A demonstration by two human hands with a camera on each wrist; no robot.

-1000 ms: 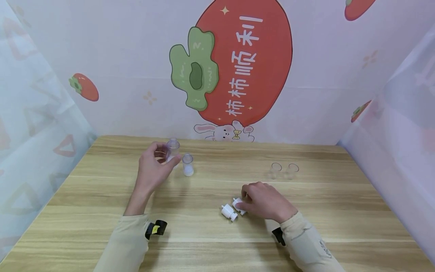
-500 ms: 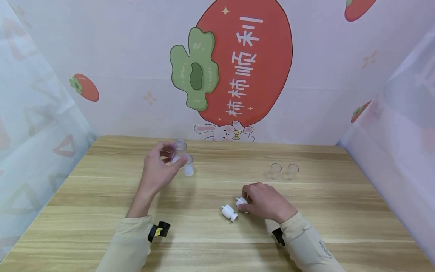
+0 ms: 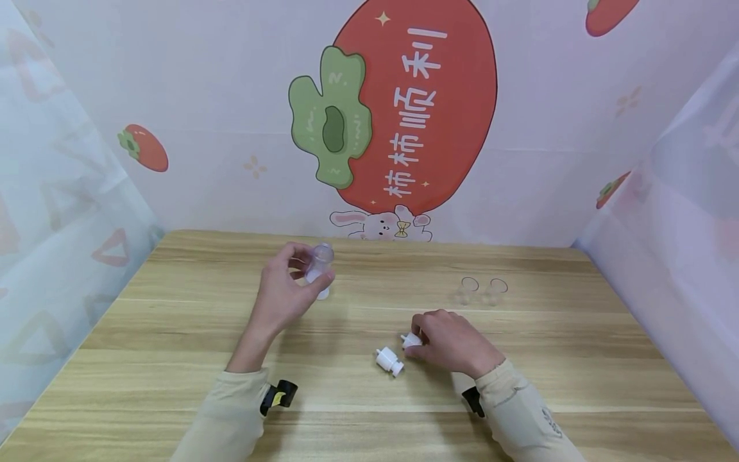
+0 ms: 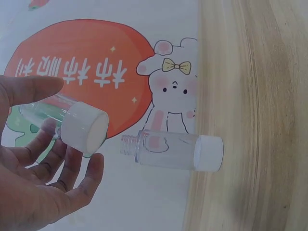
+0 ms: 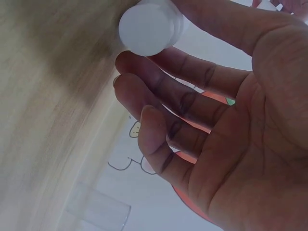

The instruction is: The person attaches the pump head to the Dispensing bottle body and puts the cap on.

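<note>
My left hand (image 3: 283,292) grips a small clear bottle (image 3: 319,262) with a white base, tilted in the left wrist view. Thumb and fingers are on either side of it. A matching clear bottle (image 4: 168,150) stands upright on the table beside it; in the head view the held one mostly covers it. My right hand (image 3: 453,343) pinches a white pump head (image 3: 410,341) low at the tabletop, its round white end (image 5: 147,29) facing the right wrist camera. Just left of that, a second white pump head (image 3: 389,361) lies on its side.
Two clear cups or caps (image 3: 468,292) stand on the wooden table (image 3: 346,423) at the back right, one partly seen as a clear cylinder (image 5: 98,207) in the right wrist view. A printed cloth backdrop (image 3: 219,160) rises behind the table's far edge.
My left hand has carried its bottle to the right, from beside the standing bottle to in front of it. My right hand shifted the pinched pump head slightly right, away from the other, then stayed still.
</note>
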